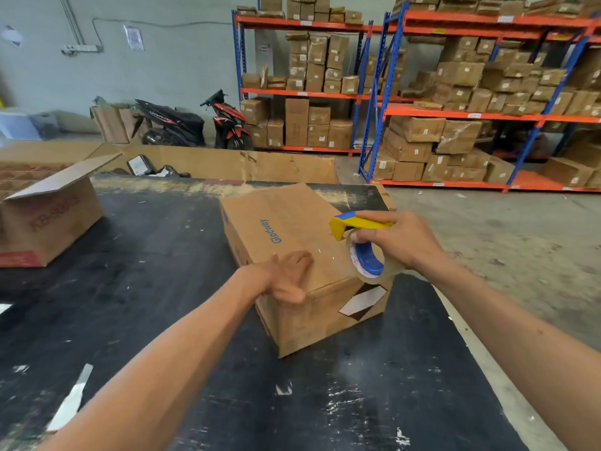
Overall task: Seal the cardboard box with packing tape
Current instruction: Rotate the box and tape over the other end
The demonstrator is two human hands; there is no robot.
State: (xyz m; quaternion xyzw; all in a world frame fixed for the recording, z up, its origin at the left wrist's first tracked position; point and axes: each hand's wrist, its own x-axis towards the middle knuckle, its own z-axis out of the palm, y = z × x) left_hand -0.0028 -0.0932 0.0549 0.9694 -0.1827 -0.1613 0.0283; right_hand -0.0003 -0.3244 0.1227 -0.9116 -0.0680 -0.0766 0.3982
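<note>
**Bracing and taping a closed carton on a packing table**

The cardboard box lies closed and at an angle on the black table, right of centre, one corner toward the viewer. The left hand rests flat, fingers spread and holding nothing, on the near edge of the box top; judged from its position, it pins the flaps down and keeps the carton from sliding under the pull of the tape. The right hand is closed around a yellow and blue tape dispenser loaded with a roll of clear packing tape. The roll sits at the near right edge of the box top, so a strip is probably being started or ended there. Faint glints on the lid suggest tape already laid, though this cannot be confirmed. A white label shows on the side face below the roll.

Around the work: an open carton stands well apart at the table's left, and paper scraps lie near the front edge. Beyond are flattened cardboard, two parked motorbikes and shelving racks stacked with parcels. Nothing obstructs the box top; only the bracing hand lies close to the tape's likely path.
</note>
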